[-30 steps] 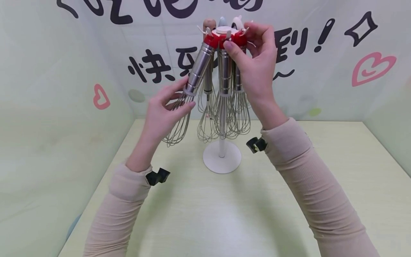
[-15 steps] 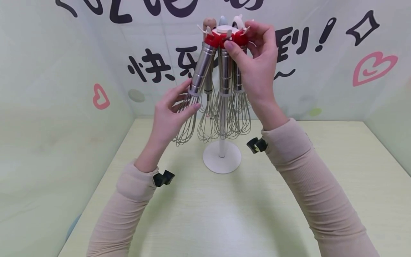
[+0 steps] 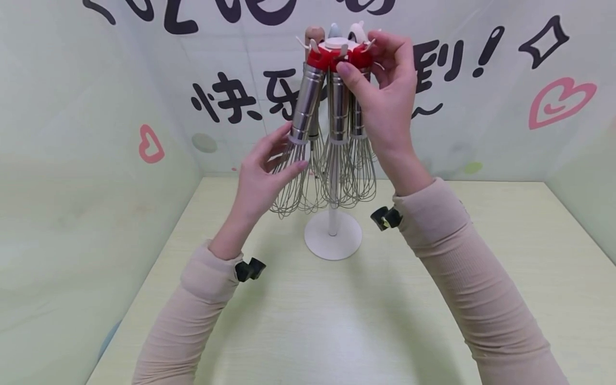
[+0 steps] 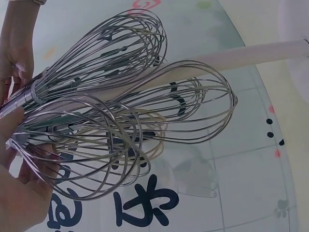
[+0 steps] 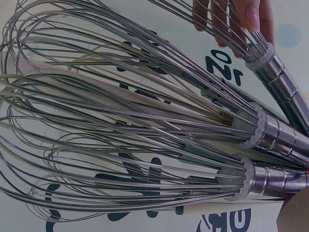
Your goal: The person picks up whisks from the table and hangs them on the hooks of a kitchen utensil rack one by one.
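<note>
Several steel balloon whisks with red handle ends hang from hooks on a white rotating-style rack. With my left hand I hold the leftmost whisk where its handle meets the wires, thumb in front and fingers behind. That whisk tilts slightly, its wire end out to the left. My right hand grips the red end of the right whisk at the rack's top, its thumb against the middle whisk. The right wrist view shows the left thumb against the wires.
Behind the front whisks hang a wooden-topped whisk and tools with pale blue and white ends. The rack's round base stands on a pale table. A printed cloth closes the back and sides.
My left hand has moved right, swinging the leftmost whisk closer to the rack's pole and more upright. The right hand has stayed at the rack's top.
</note>
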Tool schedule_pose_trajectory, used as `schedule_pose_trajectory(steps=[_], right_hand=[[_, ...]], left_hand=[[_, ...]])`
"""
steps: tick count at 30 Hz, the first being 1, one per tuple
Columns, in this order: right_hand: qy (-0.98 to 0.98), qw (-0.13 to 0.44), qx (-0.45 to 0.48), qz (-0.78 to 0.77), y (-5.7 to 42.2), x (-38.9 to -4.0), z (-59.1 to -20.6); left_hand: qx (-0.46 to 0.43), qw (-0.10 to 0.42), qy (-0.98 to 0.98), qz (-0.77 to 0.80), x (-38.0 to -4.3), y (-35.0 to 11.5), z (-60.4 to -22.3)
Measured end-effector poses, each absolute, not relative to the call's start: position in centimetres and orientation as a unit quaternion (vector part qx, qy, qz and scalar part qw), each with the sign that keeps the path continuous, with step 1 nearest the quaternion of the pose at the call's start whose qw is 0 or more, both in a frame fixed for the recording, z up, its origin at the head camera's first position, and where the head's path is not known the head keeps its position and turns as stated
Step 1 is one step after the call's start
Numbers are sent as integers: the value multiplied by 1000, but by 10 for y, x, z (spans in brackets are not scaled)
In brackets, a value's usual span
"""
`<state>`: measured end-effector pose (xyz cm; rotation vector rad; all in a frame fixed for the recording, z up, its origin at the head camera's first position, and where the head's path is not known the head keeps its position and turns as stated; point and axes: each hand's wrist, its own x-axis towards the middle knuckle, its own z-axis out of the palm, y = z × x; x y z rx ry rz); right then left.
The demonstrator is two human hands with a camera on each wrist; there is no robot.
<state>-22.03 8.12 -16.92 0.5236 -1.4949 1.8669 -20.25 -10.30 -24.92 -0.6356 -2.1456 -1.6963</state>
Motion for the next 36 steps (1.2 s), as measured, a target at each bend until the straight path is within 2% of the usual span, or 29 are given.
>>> schedule_pose_trajectory(steps=[26, 36], right_hand=[[-574, 355, 228, 702, 82, -222, -173], [-564, 317, 195, 737, 83, -218, -167]], left_hand=[[-229, 147, -770, -577, -201, -102, -253], [-233, 130, -771, -579, -201, -104, -257]])
